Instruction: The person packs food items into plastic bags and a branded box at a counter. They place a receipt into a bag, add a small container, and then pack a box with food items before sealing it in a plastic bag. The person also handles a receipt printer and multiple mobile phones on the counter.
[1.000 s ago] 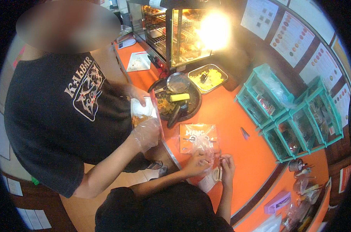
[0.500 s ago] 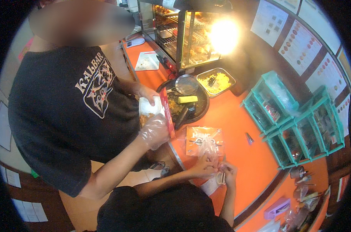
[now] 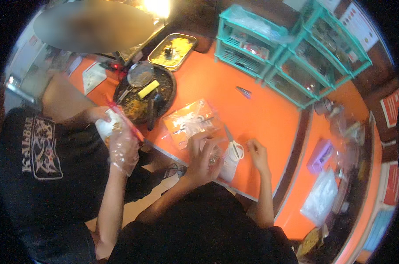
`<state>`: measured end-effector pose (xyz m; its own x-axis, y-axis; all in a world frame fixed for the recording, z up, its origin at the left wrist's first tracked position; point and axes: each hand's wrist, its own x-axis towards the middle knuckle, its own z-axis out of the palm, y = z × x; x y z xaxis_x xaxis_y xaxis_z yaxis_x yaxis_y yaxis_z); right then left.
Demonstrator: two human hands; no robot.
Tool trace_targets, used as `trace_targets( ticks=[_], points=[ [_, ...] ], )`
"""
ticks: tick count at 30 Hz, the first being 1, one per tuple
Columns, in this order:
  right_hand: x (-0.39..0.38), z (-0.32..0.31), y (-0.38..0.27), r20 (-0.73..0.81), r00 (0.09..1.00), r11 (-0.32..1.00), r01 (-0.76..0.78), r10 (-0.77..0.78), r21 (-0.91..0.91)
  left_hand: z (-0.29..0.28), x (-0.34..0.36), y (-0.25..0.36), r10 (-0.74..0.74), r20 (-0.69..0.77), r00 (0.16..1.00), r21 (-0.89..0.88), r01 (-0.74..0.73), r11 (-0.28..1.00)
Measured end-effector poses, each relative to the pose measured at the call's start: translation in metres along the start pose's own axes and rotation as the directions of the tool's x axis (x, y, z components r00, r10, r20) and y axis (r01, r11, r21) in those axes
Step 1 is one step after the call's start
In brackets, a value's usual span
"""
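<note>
My left hand [image 3: 201, 160] is closed around a crumpled piece of clear plastic [image 3: 214, 155], at the near edge of the orange counter. Just beyond its fingers lies a clear plastic bag [image 3: 182, 132] with an orange printed face. My right hand [image 3: 257, 155] is apart from the left, its fingers curled in and blurred, and I see nothing in them. Between the hands, white-handled scissors [image 3: 235, 150] lie on the counter, blades pointing away. A white paper piece [image 3: 228, 169] sits under their handles.
At my left a co-worker's plastic-gloved hand [image 3: 124, 152] works at a red-and-white food box [image 3: 120, 116]. Behind are a dark round board [image 3: 168, 94] with a yellow-handled tool and a metal tray [image 3: 193, 44] of yellow food. Teal baskets [image 3: 292, 81] stand far right; a purple holder [image 3: 319, 156] is nearer.
The view has swung right and down. My hands, together at the clear plastic before, have parted; the right moved off beside the scissors. The co-worker still holds the food box.
</note>
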<state>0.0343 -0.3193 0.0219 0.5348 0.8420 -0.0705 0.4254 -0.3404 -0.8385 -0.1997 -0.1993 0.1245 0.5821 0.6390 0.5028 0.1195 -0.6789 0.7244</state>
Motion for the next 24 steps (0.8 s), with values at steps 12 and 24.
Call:
trace_targets(
  ticks=[12, 24],
  points=[
    [-0.050, 0.036, 0.077, -0.050, 0.991, 0.845, 0.076, -0.121, -0.529, 0.167, -0.087, -0.081, -0.187, 0.776, 0.602, 0.228, 0.008, 0.974],
    [-0.057, 0.024, 0.060, -0.130, 0.989, 0.828, -0.016, -0.069, -0.561, 0.177, -0.084, -0.106, -0.058, 0.747, 0.662, 0.096, -0.022, 0.995]
  ],
)
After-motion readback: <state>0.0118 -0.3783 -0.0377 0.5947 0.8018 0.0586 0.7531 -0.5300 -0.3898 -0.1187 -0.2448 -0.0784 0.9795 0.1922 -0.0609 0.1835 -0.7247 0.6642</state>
